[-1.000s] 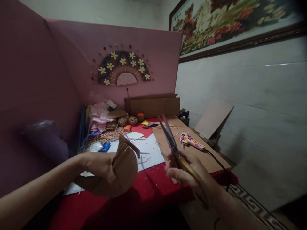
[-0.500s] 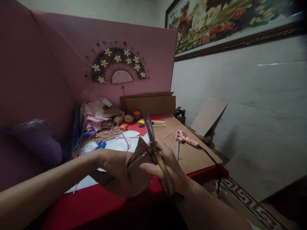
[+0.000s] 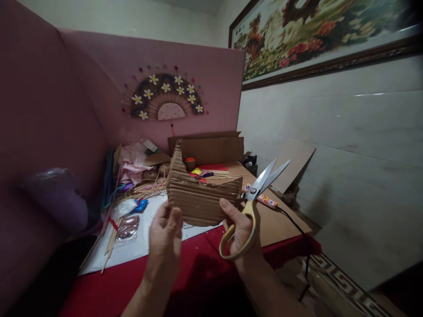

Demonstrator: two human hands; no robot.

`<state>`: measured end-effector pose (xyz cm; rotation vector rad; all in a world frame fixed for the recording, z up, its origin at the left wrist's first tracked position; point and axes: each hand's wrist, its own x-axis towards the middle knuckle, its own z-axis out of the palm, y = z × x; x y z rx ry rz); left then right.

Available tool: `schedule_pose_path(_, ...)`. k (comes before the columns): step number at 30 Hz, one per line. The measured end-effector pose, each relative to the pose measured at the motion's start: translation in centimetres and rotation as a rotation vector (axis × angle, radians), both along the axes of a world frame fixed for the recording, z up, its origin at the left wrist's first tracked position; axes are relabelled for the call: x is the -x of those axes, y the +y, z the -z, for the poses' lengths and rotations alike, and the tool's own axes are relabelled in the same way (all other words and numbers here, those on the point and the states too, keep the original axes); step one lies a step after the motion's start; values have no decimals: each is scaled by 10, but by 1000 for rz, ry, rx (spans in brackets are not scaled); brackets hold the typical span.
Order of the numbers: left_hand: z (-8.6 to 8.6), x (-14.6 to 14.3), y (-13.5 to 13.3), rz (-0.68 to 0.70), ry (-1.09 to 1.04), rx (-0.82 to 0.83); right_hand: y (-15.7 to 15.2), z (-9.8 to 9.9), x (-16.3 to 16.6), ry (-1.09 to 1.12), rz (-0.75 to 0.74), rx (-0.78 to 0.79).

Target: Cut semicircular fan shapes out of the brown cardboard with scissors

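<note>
A corrugated cardboard piece (image 3: 201, 200) is held up in front of me, its upper edge ragged and a tall point standing at its left. My left hand (image 3: 167, 229) pinches its lower left edge between thumb and fingers. At the right end, the thumb of my right hand (image 3: 243, 233) presses on the cardboard. That same hand also carries gold-handled scissors (image 3: 253, 193), their blades parted and pointing up to the right, away from the cardboard.
A floral glue gun (image 3: 268, 201) lies on a brown board (image 3: 284, 226) at right, its cord hanging over the edge. Thin sticks, clay packets (image 3: 141, 205) and a white sheet (image 3: 95, 262) cover the left. A decorated fan (image 3: 165, 94) is on the pink partition behind.
The cardboard has been raised and turned so its ridged face shows. The scissors have swung away from it to the right, and my left hand has shifted to its lower left edge.
</note>
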<state>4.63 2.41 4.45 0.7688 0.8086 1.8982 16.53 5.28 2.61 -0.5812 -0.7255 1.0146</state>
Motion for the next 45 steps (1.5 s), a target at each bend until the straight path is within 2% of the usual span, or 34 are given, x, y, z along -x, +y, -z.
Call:
schedule_pose_path(2, 5, -19, 0, 101, -133, 48, -5, 5, 11, 68, -3, 44)
schedule_pose_path(7, 3, -42, 3, 13, -291, 65, -15, 6, 30, 103, -23, 31)
schedule_pose_path(13, 14, -37, 4, 110, -298, 15, -22, -1, 30, 129, 2, 49)
schedule_pose_path(16, 15, -36, 4, 60, -264, 30, -21, 3, 31, 100, -17, 37)
schedule_pose_path(19, 9, -36, 4, -39, -218, 93, -19, 6, 33, 92, -45, 46)
schedule_pose_path(23, -4, -28, 5, -56, -280, 216, -19, 3, 33, 50, -100, 31)
schedule_pose_path(25, -10, -21, 6, -28, -316, 294, -20, 4, 31, 27, -116, 19)
schedule_pose_path(28, -14, -11, 8, 91, -355, 383, -24, 8, 28, 54, -183, 54)
schedule_pose_path(33, -11, 0, 12, 275, -421, 495, -29, 11, 22, 80, -216, 130)
schedule_pose_path(37, -6, 7, 14, 378, -432, 495, -29, 12, 18, 51, -220, 140)
schedule_pose_path(41, -1, 12, 15, 431, -443, 458, -28, 18, 18, -36, -157, 112)
schedule_pose_path(45, 1, 14, 15, 367, -380, 417, -29, 17, 15, -103, -138, 85)
